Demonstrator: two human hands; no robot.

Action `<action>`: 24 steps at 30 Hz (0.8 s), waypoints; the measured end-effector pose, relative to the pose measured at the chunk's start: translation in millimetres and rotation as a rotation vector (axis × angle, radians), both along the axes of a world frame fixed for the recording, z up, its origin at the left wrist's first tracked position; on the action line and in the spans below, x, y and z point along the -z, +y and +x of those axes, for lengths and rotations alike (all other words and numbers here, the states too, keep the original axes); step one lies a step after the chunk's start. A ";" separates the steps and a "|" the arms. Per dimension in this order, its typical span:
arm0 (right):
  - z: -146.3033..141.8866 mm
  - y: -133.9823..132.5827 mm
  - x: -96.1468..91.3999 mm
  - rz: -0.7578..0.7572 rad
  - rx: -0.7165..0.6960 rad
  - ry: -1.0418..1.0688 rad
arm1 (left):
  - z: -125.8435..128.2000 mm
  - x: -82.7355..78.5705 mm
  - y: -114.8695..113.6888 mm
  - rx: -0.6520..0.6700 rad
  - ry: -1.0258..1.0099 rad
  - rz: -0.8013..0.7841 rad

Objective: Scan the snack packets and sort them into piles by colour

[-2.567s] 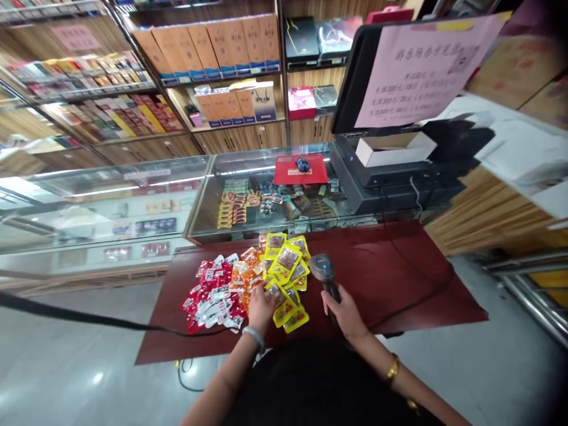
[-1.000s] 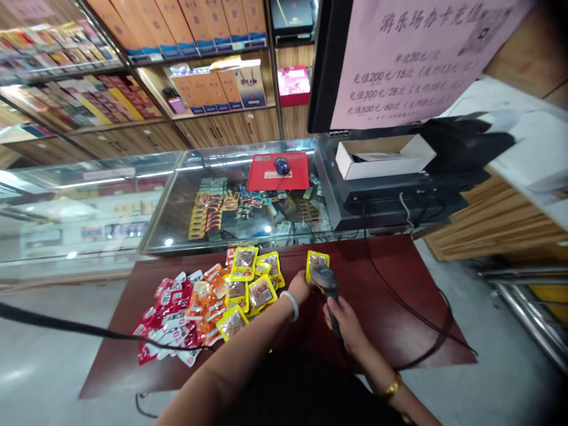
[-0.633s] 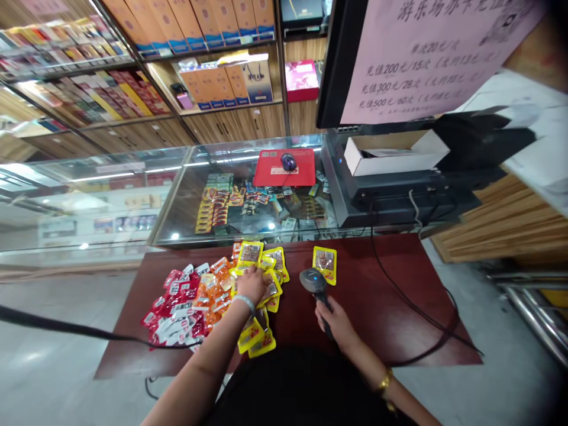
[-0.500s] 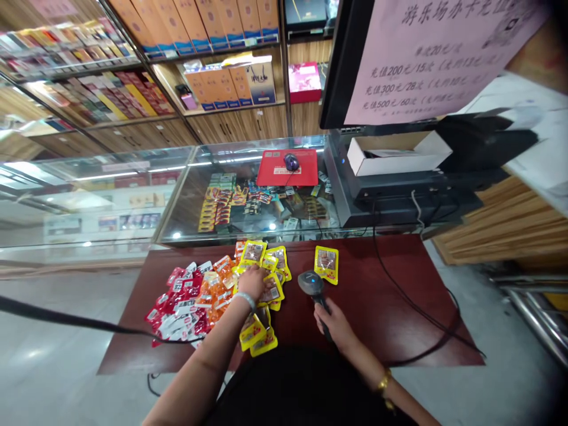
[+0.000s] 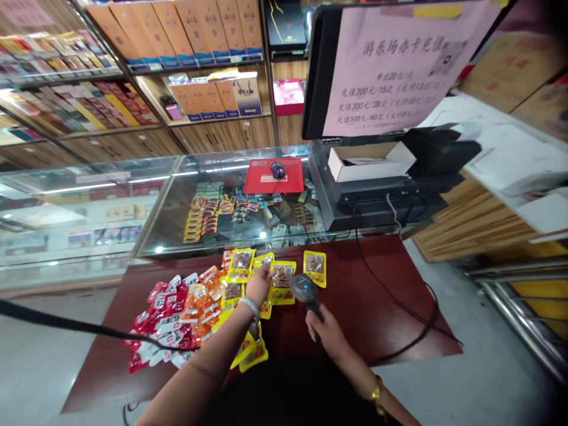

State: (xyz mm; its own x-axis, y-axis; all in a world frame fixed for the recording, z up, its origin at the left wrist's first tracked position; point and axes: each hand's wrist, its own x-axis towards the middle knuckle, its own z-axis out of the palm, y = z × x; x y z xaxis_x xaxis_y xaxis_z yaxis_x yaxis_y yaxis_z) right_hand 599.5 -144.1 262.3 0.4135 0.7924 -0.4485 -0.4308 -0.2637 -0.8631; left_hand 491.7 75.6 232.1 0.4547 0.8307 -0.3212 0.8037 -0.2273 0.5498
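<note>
My left hand pinches the left edge of a yellow snack packet, held above other yellow packets. My right hand is wrapped round the handle of a barcode scanner, whose head, showing a small blue light, sits at that packet's lower right corner. A single yellow packet lies apart on the table, beyond the scanner. Left of my left hand lie orange packets, then a heap of red and white packets. My left forearm hides some of the yellow ones.
The dark red table meets a glass display counter. On the counter are a computer mouse on a red mat, a monitor and a white box. A black cable trails over the table's right side.
My left hand has drawn one yellow packet rightward out of the pile, towards the scanner head. My right hand keeps its hold on the scanner. The whole view has shifted slightly.
</note>
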 end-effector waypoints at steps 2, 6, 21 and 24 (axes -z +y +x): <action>3.3 0.3 3.8 0.021 0.031 0.025 | 3.7 5.5 -2.6 0.030 -0.016 -0.004; 11.3 -5.1 16.0 0.033 0.078 0.067 | 24.0 19.1 -9.8 0.024 -0.093 -0.088; 11.6 -13.8 31.2 -0.007 0.098 0.092 | -1.6 3.1 -9.9 0.134 0.370 0.288; 7.8 -13.5 34.8 0.000 0.067 0.099 | -36.3 2.9 -12.3 0.129 0.510 0.324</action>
